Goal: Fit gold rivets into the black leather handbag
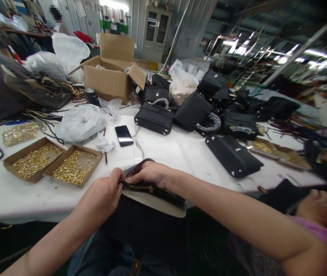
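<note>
A black handbag (152,218) with a pale inner edge and a zip rests on my lap against the table's front edge. My left hand (107,191) pinches the bag's upper left corner between thumb and fingers. Close beside it, my right hand (149,172) is closed on the same edge, its fingers partly inside the opening. Whether a small piece sits between the fingertips is hidden. Left of the hands, two shallow cardboard trays (52,179) hold many small gold metal pieces (70,165).
A phone (124,136) lies beyond the hands, near a crumpled plastic bag (80,122). Several black handbags (154,118) are piled at the back right, before an open cardboard box (104,78). At the right edge, a co-worker's hand (320,207) is near dark material.
</note>
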`<state>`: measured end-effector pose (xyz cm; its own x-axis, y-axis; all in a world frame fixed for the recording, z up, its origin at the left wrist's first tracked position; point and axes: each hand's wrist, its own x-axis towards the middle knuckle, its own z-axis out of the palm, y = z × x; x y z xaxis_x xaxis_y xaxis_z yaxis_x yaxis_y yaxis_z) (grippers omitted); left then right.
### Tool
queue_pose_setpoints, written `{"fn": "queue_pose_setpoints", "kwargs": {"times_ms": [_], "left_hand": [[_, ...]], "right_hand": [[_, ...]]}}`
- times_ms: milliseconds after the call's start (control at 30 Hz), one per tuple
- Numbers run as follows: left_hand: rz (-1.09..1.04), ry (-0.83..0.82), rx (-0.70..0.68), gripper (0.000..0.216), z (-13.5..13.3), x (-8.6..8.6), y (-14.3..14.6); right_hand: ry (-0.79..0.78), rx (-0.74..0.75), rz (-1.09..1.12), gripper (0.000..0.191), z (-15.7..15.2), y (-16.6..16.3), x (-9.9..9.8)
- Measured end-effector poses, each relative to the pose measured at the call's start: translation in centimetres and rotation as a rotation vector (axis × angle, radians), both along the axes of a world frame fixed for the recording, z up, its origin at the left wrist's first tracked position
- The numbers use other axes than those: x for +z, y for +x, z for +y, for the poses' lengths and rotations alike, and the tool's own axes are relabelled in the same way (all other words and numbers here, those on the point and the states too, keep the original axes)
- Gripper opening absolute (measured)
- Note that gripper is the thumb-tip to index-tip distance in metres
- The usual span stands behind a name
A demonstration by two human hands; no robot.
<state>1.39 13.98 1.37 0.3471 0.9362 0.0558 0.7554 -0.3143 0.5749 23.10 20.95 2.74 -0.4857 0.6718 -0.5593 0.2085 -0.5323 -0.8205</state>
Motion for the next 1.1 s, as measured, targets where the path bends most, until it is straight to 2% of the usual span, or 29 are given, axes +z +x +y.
{"fn": "queue_pose_setpoints", "kwargs": {"times_ms": [100, 200, 300, 400, 533, 633, 767, 967, 1100], "left_hand": [[-0.067, -0.007, 0.051, 0.012, 0.1, 0.4, 0.1], [-0.062, -0.014, 0.075, 0.013, 0.2, 1.0, 0.4], [-0.042, 0.005, 0.089, 0.016, 0.4, 1.4, 0.6], [-0.083, -0.001, 0.127, 0.016, 0.4, 1.4, 0.6], [-0.133, -0.023, 0.152, 0.016, 0.5, 1.2, 0.7], [-0.130, -0.016, 0.139, 0.016, 0.7, 1.3, 0.7], [-0.134, -0.023, 0.136, 0.017, 0.6, 1.2, 0.6], [-0.158, -0.017, 0.136, 0.017, 0.4, 1.1, 0.3], [-0.285, -0.093, 0.139, 0.018, 0.7, 1.6, -0.2]], "right_hand": [[0.099, -0.045, 0.020, 0.026, -0.8, 0.1, -0.2], [0.234, -0.046, -0.086, 0.020, -1.7, 0.2, 0.1], [0.505, 0.007, -0.261, 0.016, -3.0, -0.1, 1.2], [0.806, 0.039, -0.353, 0.022, -4.6, -0.6, 2.2], [1.016, 0.068, -0.403, 0.022, -6.6, -0.8, 2.0], [1.093, 0.075, -0.456, 0.027, -7.0, -0.9, 0.9], [1.134, 0.078, -0.484, 0.021, -6.7, -1.0, -0.1], [1.195, 0.096, -0.531, 0.017, -6.6, -1.5, -0.2], [1.185, 0.167, -0.529, 0.016, -6.2, -1.2, -0.2]]}}
